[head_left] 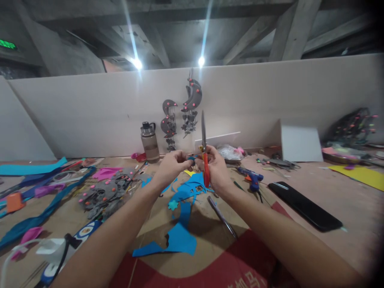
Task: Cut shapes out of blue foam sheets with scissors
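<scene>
The left hand (pixel 177 162) pinches a small blue piece (pixel 191 159) between thumb and finger. The right hand (pixel 216 166) is wrapped around the red scissors (pixel 206 170). Its fingertips are close to the piece, but I cannot tell if they touch it. The scissors stand with their blades up, maybe so the sharp part is out of the way. Both hands meet over the middle of the worktop (pixel 357 204), perhaps to make the piece steady and easy to see. Blue scraps (pixel 182 240) lie nearer, on cardboard (pixel 210 250) that may guard the worktop. A pen (pixel 222 217) is just to their right, and a glue gun (pixel 254 182) lies farther right, likely for easy reach.
</scene>
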`<action>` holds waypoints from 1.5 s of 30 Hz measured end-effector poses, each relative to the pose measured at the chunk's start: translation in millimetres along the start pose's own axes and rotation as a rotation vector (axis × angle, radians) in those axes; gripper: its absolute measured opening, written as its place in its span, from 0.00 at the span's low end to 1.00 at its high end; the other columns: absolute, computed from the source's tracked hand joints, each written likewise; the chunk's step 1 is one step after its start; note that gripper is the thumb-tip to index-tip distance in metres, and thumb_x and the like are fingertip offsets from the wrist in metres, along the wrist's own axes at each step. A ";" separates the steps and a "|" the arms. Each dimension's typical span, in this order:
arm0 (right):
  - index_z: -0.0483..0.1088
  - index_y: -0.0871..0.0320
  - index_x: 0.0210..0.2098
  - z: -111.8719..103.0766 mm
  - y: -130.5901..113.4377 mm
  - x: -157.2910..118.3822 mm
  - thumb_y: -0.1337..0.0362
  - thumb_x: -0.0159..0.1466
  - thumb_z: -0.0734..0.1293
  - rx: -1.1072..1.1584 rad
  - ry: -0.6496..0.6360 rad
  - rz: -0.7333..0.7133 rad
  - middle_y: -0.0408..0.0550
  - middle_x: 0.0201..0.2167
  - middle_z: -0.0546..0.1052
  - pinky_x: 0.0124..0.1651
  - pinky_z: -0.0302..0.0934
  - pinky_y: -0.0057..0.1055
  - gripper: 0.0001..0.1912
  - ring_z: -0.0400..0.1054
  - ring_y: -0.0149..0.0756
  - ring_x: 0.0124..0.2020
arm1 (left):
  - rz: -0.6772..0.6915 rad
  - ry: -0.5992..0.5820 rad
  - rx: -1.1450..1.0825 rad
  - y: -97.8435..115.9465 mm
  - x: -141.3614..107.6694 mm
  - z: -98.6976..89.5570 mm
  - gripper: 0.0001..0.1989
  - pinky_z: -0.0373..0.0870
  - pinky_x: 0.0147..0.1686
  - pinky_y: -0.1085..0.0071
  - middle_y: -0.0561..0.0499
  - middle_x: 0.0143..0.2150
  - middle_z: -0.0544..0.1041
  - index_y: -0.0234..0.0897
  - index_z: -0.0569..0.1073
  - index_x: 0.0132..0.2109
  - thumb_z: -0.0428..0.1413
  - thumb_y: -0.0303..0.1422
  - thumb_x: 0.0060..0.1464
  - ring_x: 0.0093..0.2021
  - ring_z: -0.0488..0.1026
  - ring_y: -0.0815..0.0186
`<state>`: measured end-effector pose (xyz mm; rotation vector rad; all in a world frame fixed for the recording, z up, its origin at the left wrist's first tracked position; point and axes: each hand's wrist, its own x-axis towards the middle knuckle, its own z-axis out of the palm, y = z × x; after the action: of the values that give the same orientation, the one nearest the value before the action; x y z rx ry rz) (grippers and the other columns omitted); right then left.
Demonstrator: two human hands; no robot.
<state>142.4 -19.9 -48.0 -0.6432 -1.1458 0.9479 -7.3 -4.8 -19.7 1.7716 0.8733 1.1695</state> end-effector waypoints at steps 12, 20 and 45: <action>0.62 0.52 0.42 9.6 -2.6 -8.6 0.61 0.48 0.77 0.245 0.143 0.120 0.39 0.34 0.72 0.30 0.65 0.27 0.26 0.69 0.29 0.30 | -0.005 0.131 -0.463 -22.3 -2.3 28.8 0.10 0.63 0.33 0.74 0.52 0.27 0.76 0.34 0.76 0.33 0.66 0.35 0.47 0.29 0.70 0.72; 0.61 0.52 0.43 12.5 0.9 -11.6 0.60 0.49 0.76 0.214 0.132 0.100 0.37 0.32 0.69 0.29 0.63 0.26 0.27 0.67 0.28 0.28 | 0.011 0.157 -0.483 -21.0 -2.7 29.0 0.10 0.63 0.33 0.74 0.54 0.26 0.74 0.34 0.74 0.32 0.66 0.34 0.47 0.28 0.69 0.72; 0.65 0.51 0.49 9.3 -2.9 -20.8 0.54 0.56 0.74 -0.268 -0.352 0.208 0.38 0.28 0.67 0.38 0.65 0.31 0.24 0.65 0.33 0.32 | -0.116 0.235 -0.715 9.9 13.0 -35.3 0.09 0.66 0.25 0.81 0.54 0.24 0.71 0.31 0.71 0.25 0.65 0.25 0.36 0.24 0.67 0.76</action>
<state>132.0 -39.9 -52.3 -0.8458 -1.5589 1.1238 -35.1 11.3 2.2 1.0072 0.5694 1.4062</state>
